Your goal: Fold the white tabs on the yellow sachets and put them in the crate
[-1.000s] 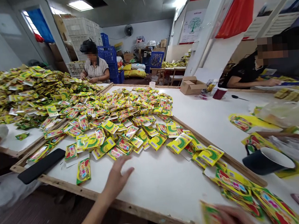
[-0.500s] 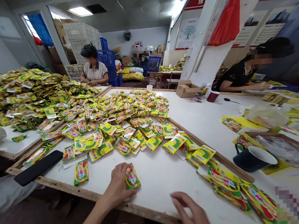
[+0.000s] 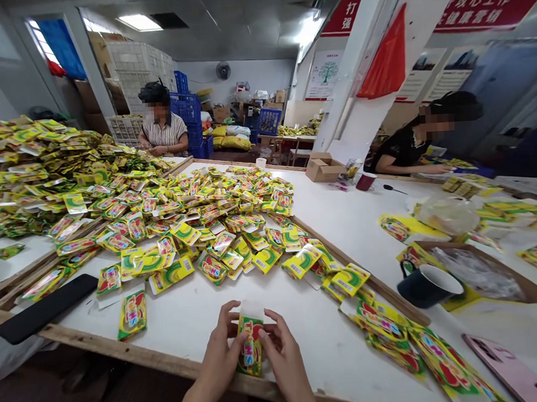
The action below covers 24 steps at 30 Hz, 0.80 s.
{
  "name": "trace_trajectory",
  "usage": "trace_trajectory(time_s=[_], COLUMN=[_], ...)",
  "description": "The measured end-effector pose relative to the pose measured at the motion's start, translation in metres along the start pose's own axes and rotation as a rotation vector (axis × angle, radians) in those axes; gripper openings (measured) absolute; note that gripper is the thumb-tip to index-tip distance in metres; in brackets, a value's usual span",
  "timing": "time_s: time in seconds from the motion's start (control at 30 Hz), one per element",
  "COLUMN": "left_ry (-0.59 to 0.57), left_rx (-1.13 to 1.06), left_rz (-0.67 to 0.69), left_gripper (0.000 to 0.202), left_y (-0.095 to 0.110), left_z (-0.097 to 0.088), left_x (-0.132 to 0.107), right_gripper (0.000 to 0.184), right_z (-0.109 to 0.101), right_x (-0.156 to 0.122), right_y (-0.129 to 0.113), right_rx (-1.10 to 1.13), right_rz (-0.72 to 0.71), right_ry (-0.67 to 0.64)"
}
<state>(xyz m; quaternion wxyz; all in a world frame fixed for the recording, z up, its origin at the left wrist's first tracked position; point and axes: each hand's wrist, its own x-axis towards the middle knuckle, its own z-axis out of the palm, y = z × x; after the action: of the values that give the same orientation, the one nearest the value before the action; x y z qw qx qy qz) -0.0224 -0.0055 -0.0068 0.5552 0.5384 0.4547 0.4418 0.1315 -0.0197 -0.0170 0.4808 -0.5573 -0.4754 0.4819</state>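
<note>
A small green and yellow printed carton (image 3: 253, 349) stands nearly upright near the table's front edge, its white flap raised at the top. My left hand (image 3: 218, 354) grips its left side, thumb across the printed front. On the right side my right hand (image 3: 285, 359) holds it too, with the thumb against the front and the fingers curled behind. What lies behind the carton is hidden. Another carton (image 3: 132, 313) lies flat to the left of my hands. Beyond them spreads a heap of similar cartons (image 3: 196, 208).
A black flat case (image 3: 47, 307) lies across the left edge strip. To the right are a wooden divider (image 3: 383, 296), a dark mug (image 3: 428, 286), a pink phone (image 3: 510, 365) and an open box of clear plastic (image 3: 477, 271). Two people sit at the tables further back.
My right hand has come in from the right and taken hold of the carton. My left hand has turned the carton more upright, and its white flap now shows. The view has shifted rightward.
</note>
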Motion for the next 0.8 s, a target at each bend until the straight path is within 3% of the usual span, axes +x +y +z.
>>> trace_trajectory(time_s=[0.2,0.3,0.53,0.8], left_ry=[-0.078,-0.050,-0.057,-0.044], left_rx=[-0.035,-0.046,-0.256,-0.017], left_rz=[-0.008,-0.014,0.059,0.125], left_gripper=[0.028,0.029,0.026,0.016], left_y=[0.002,0.000,0.001,0.014], left_z=[-0.004,-0.009,0.001,0.003], left_x=[0.003,0.013,0.026,0.014], right_gripper=[0.032,0.021,0.023,0.013], right_z=[-0.004,-0.005,-0.005,-0.006], right_x=[-0.005,-0.001,0.005,0.000], right_y=[-0.013,-0.021,-0.020,-0.029], right_rx=[-0.039,-0.125,-0.143,-0.215], right_rz=[-0.090,-0.140,-0.195,-0.287], right_ry=[-0.042,-0.075,0.091,0.008])
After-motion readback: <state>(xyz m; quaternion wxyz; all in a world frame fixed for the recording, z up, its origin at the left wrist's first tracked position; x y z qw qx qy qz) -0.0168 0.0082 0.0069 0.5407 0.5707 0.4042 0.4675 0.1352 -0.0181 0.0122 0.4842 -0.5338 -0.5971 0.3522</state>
